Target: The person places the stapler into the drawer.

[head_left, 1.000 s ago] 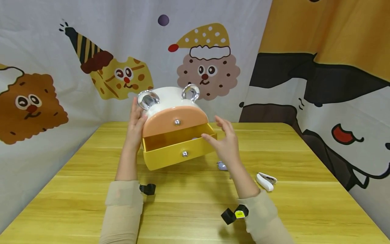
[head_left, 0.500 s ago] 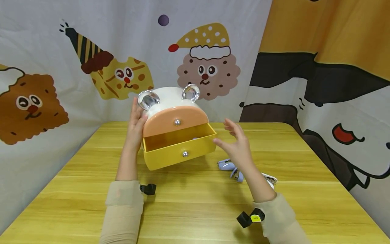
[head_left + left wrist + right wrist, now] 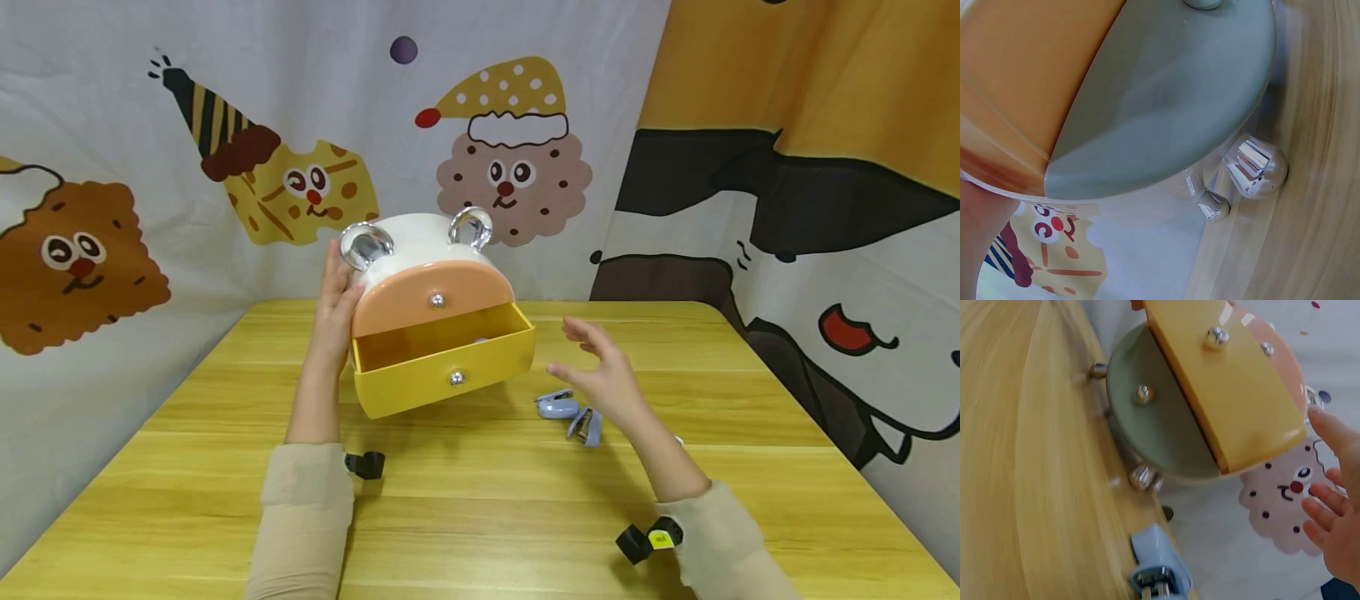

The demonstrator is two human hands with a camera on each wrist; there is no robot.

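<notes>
A rounded white desk organizer (image 3: 416,235) with silver ears stands at the table's middle. Its orange upper drawer (image 3: 397,304) is closed, while the yellow drawer (image 3: 405,389) below is pulled out, a small purplish thing (image 3: 481,340) showing inside. Lower down, the green drawer front (image 3: 1157,434) appears in the right wrist view. My left hand (image 3: 331,321) lies along the organizer's left side, fingers straight and pointing up. To the right of the yellow drawer, my right hand (image 3: 609,382) is in the air, fingers spread and holding nothing.
Below my right hand, two small blue staplers, one (image 3: 557,406) left of the other (image 3: 591,427), lie on the wooden table (image 3: 450,517). A white stapler (image 3: 679,440) is nearly hidden behind the right forearm. A cartoon-printed curtain (image 3: 322,67) hangs behind.
My right hand has moved right and slightly down, away from the yellow drawer's right end. The blue staplers have come into full view. Left hand and organizer stay put.
</notes>
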